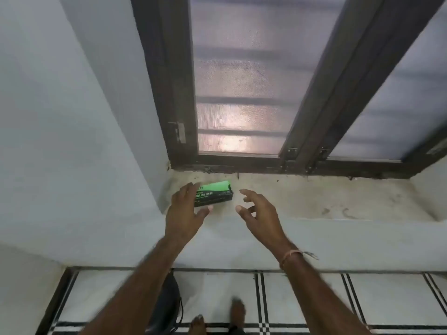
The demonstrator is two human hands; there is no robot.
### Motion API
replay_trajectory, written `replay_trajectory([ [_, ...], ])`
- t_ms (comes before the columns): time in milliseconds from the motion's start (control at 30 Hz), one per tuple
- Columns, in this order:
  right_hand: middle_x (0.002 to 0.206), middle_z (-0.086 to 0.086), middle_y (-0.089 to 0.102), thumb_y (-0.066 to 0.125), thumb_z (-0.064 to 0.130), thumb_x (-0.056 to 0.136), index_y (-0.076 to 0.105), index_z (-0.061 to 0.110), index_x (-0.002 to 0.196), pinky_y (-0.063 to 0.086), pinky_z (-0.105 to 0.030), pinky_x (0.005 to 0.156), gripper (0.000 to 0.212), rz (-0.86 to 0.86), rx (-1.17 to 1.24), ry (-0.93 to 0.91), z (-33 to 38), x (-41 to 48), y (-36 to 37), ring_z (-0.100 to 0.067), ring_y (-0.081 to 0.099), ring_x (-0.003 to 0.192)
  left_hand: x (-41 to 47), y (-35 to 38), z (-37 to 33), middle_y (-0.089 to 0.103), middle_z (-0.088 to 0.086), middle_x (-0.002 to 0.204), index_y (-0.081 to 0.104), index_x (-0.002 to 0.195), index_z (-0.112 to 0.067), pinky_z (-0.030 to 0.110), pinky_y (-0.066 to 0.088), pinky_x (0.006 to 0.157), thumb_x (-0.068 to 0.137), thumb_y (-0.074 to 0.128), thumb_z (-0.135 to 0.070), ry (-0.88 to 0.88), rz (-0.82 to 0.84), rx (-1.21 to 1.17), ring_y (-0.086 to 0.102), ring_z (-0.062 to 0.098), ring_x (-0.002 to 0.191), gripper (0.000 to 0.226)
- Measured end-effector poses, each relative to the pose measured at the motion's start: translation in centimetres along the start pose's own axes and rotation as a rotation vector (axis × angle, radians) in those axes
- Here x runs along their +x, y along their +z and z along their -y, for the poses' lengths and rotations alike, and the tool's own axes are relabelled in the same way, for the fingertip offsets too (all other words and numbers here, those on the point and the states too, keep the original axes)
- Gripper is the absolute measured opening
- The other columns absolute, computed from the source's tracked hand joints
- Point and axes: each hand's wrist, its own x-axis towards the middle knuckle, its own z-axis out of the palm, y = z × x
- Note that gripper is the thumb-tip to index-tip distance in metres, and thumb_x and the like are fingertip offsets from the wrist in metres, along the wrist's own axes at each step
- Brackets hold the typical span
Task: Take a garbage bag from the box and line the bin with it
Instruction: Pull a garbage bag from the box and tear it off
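Observation:
A black and green garbage bag box [215,193] lies on the pale window sill [314,197], near its left corner. My left hand [185,210] is over the box's left end with fingers spread; whether it touches the box I cannot tell. My right hand [260,210] hovers just right of the box, fingers apart, holding nothing. A dark round bin [167,303] stands on the floor below, mostly hidden behind my left forearm.
A dark-framed window with frosted panes [242,93] rises behind the sill. White walls close in on the left [60,141]. Below is a white tiled floor with black lines [314,298], and my bare feet [217,317] stand on it.

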Motion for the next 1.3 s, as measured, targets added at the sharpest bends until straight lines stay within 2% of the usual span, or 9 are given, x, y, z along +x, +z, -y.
replay_trajectory([
  [133,0.13,-0.005,0.056,0.071,0.023,0.095,0.05,0.026,0.149,0.054,-0.02,0.079,0.058,0.127,0.02,0.047,-1.8,5.4,1.7,-0.011,0.064,0.087,3.3,2.1,0.8,0.041,0.002,0.159,0.04,0.152,-0.031,0.045,0.045,0.107,0.088,0.072,-0.045,-0.083,0.091,0.092,0.036,0.028,0.144,0.073],
  [200,0.133,-0.006,0.052,0.073,0.022,0.093,0.046,0.023,0.152,0.056,-0.029,0.091,0.064,0.206,0.024,0.042,-2.8,7.7,2.6,-0.016,0.064,0.097,4.3,2.9,1.2,0.045,0.003,0.156,0.043,0.151,-0.031,0.044,0.045,0.105,0.088,0.073,-0.041,-0.098,0.1,0.094,0.038,0.028,0.141,0.071],
  [300,0.132,-0.007,0.054,0.077,0.023,0.089,0.052,0.019,0.148,0.048,-0.024,0.097,0.064,0.296,-0.01,0.002,-4.0,10.6,3.6,-0.015,0.056,0.114,5.2,3.7,1.9,0.052,0.002,0.145,0.049,0.147,-0.029,0.039,0.05,0.094,0.087,0.075,-0.033,-0.105,0.123,0.07,0.046,0.026,0.131,0.066],
  [467,0.113,0.004,0.065,0.085,0.023,0.08,0.067,0.022,0.122,0.053,-0.022,0.079,0.046,0.264,0.068,-0.025,-4.6,11.8,3.4,-0.011,0.064,0.094,5.3,3.2,2.4,0.057,-0.005,0.123,0.058,0.137,-0.03,0.034,0.048,0.083,0.083,0.071,-0.037,-0.091,0.096,-0.081,0.053,0.021,0.113,0.056],
  [667,0.09,-0.006,0.067,0.083,0.029,0.081,0.059,0.014,0.092,0.056,-0.03,0.07,0.03,0.266,0.482,0.073,-4.9,11.3,0.8,-0.015,0.065,0.081,5.1,1.6,2.2,0.061,-0.003,0.119,0.061,0.132,-0.031,0.041,0.052,0.094,0.078,0.071,-0.039,-0.076,0.063,-0.321,0.062,0.021,0.11,0.056],
  [767,0.096,-0.002,0.065,0.078,0.02,0.087,0.06,0.01,0.093,0.057,-0.038,0.078,0.022,0.165,0.505,0.099,-6.5,11.2,0.1,-0.017,0.065,0.089,5.2,0.9,1.5,0.062,-0.001,0.121,0.065,0.132,-0.02,0.034,0.052,0.097,0.079,0.076,-0.027,-0.079,0.049,-0.387,0.064,0.015,0.112,0.055],
  [867,0.109,0.004,0.065,0.073,0.031,0.085,0.068,0.024,0.101,0.054,-0.027,0.078,0.018,0.009,0.232,-0.054,-6.5,11.1,-0.2,-0.013,0.062,0.101,5.3,0.4,0.9,0.062,0.0,0.123,0.065,0.131,-0.015,0.022,0.049,0.098,0.078,0.076,-0.021,-0.08,0.04,-0.404,0.063,0.012,0.114,0.055],
  [1100,0.12,0.012,0.069,0.075,0.04,0.083,0.067,0.03,0.128,0.057,-0.031,0.076,0.047,0.181,0.455,-0.083,-3.6,10.2,-0.6,-0.008,0.065,0.104,6.0,-0.5,-0.1,0.061,-0.002,0.125,0.065,0.132,-0.015,0.017,0.048,0.095,0.078,0.076,-0.024,-0.005,0.035,-0.366,0.061,0.006,0.115,0.055],
  [1300,0.1,0.003,0.077,0.069,0.046,0.091,0.079,0.016,0.098,0.058,-0.044,0.082,0.033,0.124,0.56,-0.034,-3.3,10.0,-1.2,-0.018,0.072,0.096,6.4,-1.0,-0.2,0.06,-0.007,0.125,0.064,0.132,-0.019,0.017,0.048,0.094,0.079,0.075,-0.036,0.023,0.019,-0.34,0.061,0.004,0.115,0.056],
])
